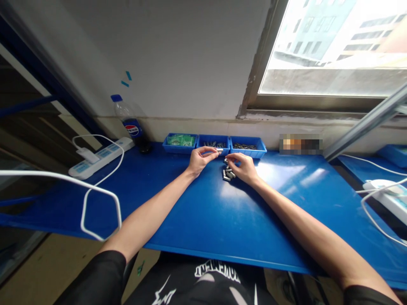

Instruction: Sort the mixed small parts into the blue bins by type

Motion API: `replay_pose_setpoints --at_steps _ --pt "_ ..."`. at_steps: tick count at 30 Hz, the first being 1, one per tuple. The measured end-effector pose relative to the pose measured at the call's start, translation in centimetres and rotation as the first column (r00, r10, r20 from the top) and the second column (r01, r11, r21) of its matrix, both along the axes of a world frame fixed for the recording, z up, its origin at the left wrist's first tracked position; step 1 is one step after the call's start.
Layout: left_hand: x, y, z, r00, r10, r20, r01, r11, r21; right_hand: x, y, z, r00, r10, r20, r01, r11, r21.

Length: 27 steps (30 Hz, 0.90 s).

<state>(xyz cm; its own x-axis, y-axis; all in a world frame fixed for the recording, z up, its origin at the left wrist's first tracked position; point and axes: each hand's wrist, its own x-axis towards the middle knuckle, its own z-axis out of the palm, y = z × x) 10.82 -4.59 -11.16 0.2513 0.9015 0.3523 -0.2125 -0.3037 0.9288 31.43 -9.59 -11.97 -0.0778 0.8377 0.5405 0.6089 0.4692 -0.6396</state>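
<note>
My left hand (200, 161) pinches a small silver-white piece (219, 150) between thumb and fingertips, just in front of the middle blue bin (212, 142). To its right, my right hand (242, 166) has its thumb and fingers closed together, low over the table. A tiny part shows by its fingertips, but I cannot make out whether the fingers grip it. Below and beside those fingertips lies a small heap of silver-and-black metal pieces (227, 178), partly hidden by the hand.
The left bin (165, 146) holds green circuit boards, the middle one small metal parts, the right bin (262, 151) dark thin pieces. A cola bottle (132, 129) and a power strip (101, 157) stand left on the blue table (197, 220). A white cable (63, 174) loops at front left.
</note>
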Motion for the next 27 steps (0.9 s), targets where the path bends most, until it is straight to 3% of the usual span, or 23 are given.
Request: replay_pose_setpoints --at_steps 5,8,13,17,21,23,27 --pt "0.5 -0.1 0.1 0.998 0.065 -0.024 -0.062 0.99 0.126 0.1 0.3 -0.1 0.996 -0.066 0.059 0.067 0.998 -0.011" --pt "0.5 -0.7 -0.1 0.976 0.093 -0.196 -0.048 0.973 0.224 0.3 0.5 -0.4 0.992 -0.095 0.089 0.098 0.995 -0.031" --pt "0.5 -1.1 -0.7 0.856 0.213 -0.471 -0.023 0.926 0.376 0.4 0.7 -0.5 0.994 -0.078 0.081 0.085 0.993 -0.081" --pt "0.4 -0.9 -1.0 0.811 0.192 -0.552 0.06 0.912 0.406 0.3 0.7 -0.4 0.999 0.039 -0.022 -0.041 0.99 -0.136" --pt "0.3 -0.9 -1.2 0.816 0.146 -0.56 0.121 0.903 0.412 0.5 0.9 -0.6 0.95 0.077 -0.302 -0.145 0.967 -0.211" --pt "0.3 -1.0 -1.2 0.819 0.132 -0.558 0.119 0.913 0.39 0.8 1.1 -0.9 0.924 0.039 -0.38 -0.132 0.966 -0.221" --pt "0.3 -1.0 -1.2 0.805 0.147 -0.574 0.128 0.903 0.41 1.1 1.5 -1.2 0.951 -0.018 -0.309 -0.052 0.975 -0.215"
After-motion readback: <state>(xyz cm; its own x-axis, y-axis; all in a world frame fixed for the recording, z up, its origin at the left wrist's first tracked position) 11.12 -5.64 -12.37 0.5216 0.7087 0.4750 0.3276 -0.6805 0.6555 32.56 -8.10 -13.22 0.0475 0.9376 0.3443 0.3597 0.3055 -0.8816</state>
